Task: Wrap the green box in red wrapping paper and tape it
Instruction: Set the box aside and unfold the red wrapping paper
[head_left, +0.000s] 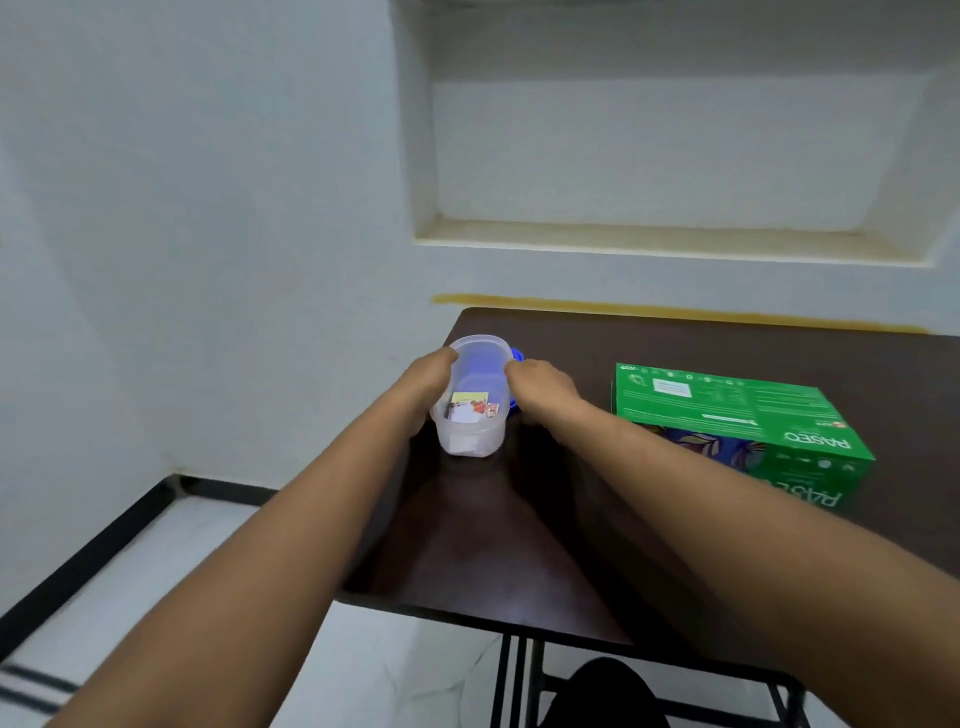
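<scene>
The green box (737, 415) lies flat on the right side of the dark table (493, 545), white print on its top. A translucent plastic container (475, 395) stands at the table's far left, with small coloured items and white paper inside. My left hand (428, 387) grips its left wall. My right hand (540, 387) grips its right wall. A blue lid (516, 356) peeks out behind the container's right side. No red wrapping paper or tape roll shows in view.
The table's far edge meets a white wall with a recessed niche (670, 228) above. The left table edge drops to a pale floor (156, 571). Black table legs (514, 675) and a dark shape sit below the near edge.
</scene>
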